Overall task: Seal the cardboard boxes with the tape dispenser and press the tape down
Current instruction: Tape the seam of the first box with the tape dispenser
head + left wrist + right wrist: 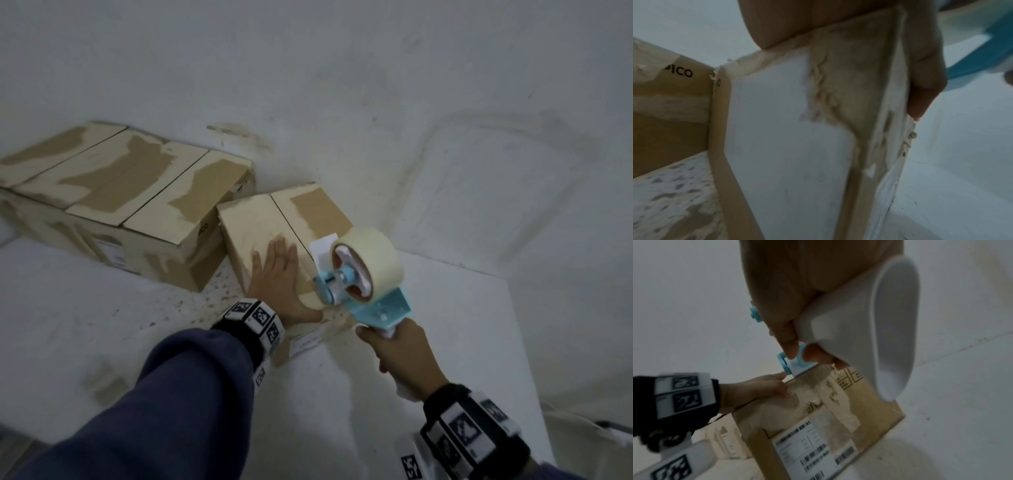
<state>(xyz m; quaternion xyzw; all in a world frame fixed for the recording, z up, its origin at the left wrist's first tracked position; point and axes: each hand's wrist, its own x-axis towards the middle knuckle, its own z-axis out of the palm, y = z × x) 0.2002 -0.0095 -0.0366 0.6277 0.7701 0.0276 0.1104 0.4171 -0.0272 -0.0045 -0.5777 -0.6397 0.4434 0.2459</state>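
Note:
A small cardboard box with worn, torn faces lies on the white table, its two top flaps meeting at a dark seam. My left hand lies flat on the left flap with straight fingers, its thumb over the box's near edge. My right hand grips the white handle of the blue tape dispenser. The dispenser's front end sits at the near end of the seam, beside my left hand. Its cream tape roll stands above the box. A barcode label is on the box's near side.
A row of larger taped cardboard boxes stands at the left against the wall, close to the small box. The one nearest carries black lettering. The table's right edge runs a little right of my right hand. Brown specks dot the table.

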